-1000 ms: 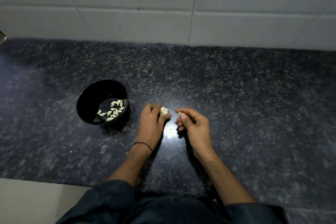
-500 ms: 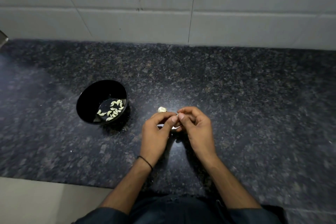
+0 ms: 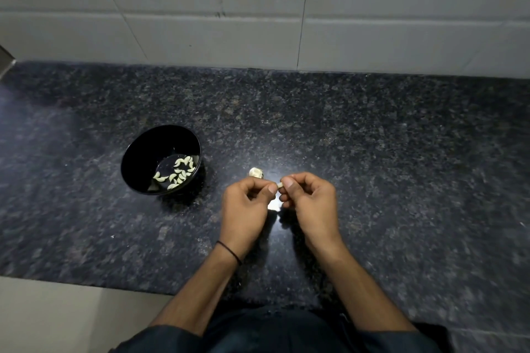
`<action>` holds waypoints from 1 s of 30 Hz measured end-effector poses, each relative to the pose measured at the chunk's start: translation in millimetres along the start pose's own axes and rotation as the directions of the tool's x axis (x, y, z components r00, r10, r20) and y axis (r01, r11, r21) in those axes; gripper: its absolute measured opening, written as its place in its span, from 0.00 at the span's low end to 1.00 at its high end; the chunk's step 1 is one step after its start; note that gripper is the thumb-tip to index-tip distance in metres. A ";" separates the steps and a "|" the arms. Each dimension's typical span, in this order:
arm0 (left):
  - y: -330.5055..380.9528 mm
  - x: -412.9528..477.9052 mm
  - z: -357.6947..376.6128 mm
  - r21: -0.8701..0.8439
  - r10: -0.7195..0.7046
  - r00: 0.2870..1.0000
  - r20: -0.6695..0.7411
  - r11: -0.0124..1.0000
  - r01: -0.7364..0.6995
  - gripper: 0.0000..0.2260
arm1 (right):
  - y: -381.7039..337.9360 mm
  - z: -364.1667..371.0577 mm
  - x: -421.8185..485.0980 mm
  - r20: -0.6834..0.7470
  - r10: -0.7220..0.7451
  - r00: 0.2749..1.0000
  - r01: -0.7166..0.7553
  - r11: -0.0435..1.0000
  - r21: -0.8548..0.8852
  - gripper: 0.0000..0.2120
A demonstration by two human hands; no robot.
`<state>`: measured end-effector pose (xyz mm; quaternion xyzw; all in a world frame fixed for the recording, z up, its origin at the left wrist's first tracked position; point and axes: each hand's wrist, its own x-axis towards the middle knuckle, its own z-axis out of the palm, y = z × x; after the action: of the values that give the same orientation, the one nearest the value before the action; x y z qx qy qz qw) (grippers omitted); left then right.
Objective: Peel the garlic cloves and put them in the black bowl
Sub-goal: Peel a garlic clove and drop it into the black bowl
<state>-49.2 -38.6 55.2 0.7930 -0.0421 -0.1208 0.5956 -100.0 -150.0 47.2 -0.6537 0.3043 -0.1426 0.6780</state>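
Now, both hands are raised together above the dark granite counter (image 3: 372,180), near its front edge. Right hand (image 3: 311,203): thumb and forefinger pinch a small pale garlic clove (image 3: 280,185), other fingers curled under. Left hand (image 3: 246,209): fingers curled, thumb tip just beside the clove's free end at its 9 o'clock; cannot tell whether the thumb touches it or whether this hand holds anything. Thin black band (image 3: 229,251) on the left wrist.

Second pale garlic piece (image 3: 256,172) lies on the counter at 11 o'clock from the pinched clove, just beyond the left knuckles.

Black bowl (image 3: 149,152) stands upright at 10 o'clock from the left hand, apart from it. Peeled cloves (image 3: 179,173) lie on its floor, mostly toward its 4 o'clock side.

Grey tiled wall (image 3: 200,8) at 12 o'clock behind the counter.
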 end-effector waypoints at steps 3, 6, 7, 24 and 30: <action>3.1 -0.5 3.2 -0.147 -0.087 0.996 -0.001 0.985 0.086 0.04 | -4.1 1.1 0.7 0.010 0.074 0.997 -0.074 0.988 0.139 0.04; 2.8 -1.1 0.6 -0.081 -0.045 0.999 0.001 0.996 0.045 0.05 | -3.0 0.9 0.0 -0.013 0.056 0.998 -0.055 0.994 0.091 0.04; 2.1 -1.5 -1.3 0.023 0.031 0.999 -0.007 0.999 -0.031 0.05 | -2.2 0.8 -0.3 -0.031 0.014 0.999 -0.014 1.000 0.018 0.04; 11.3 -1.5 2.8 -0.136 -0.142 0.988 0.061 0.979 0.149 0.06 | -7.0 1.7 -5.1 -0.074 -0.240 0.968 0.215 0.944 -0.249 0.07; 11.7 2.7 2.5 -0.121 -0.140 0.989 0.042 0.982 0.145 0.08 | -6.6 1.7 -4.2 -0.053 -0.333 0.941 0.302 0.902 -0.310 0.05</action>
<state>-46.3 -44.9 65.4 0.7533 0.0122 -0.1789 0.6327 -100.9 -146.8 54.5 -0.7807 0.2466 -0.2379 0.5226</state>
